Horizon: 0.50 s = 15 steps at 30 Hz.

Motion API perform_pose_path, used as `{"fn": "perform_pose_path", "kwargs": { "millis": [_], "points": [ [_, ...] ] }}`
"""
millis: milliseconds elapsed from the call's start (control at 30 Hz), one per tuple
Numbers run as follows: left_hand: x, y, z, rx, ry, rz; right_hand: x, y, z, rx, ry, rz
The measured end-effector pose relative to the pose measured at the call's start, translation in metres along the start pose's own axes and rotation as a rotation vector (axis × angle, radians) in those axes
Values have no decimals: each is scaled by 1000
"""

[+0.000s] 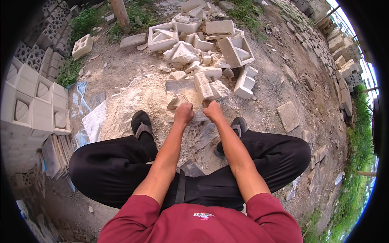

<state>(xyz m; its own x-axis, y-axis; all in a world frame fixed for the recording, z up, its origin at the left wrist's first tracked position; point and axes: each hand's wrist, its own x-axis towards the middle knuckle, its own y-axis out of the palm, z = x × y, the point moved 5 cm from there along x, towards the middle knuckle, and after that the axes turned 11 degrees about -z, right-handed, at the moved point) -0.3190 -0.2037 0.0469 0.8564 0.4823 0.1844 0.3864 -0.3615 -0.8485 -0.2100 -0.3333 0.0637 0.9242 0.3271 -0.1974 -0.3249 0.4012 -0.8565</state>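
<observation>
Cream-coloured block fragment [174, 101] is seen beside the curled left hand [184, 113]; near a rectangular block [203, 86], the right hand [213, 110] is curled too; whether anything is grasped cannot be told.

left hand [184, 113] hides its fingertips

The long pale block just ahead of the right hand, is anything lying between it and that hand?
Nothing visible stands between the right hand and the pale block: its near end is close by that hand, though contact is unclear. The broken chunk sits to the block's right, not between them.
</observation>
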Motion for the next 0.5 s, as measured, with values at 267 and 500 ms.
{"fn": "perform_pose_path", "kwargs": {
  "millis": [267,500],
  "points": [
    [41,-30,2,-118,-126,-180,13,-4,2,89,43,55],
    [25,-41,39,-61,-276,-417,-12,-27,66,400,-48,-205]
  ]
}}
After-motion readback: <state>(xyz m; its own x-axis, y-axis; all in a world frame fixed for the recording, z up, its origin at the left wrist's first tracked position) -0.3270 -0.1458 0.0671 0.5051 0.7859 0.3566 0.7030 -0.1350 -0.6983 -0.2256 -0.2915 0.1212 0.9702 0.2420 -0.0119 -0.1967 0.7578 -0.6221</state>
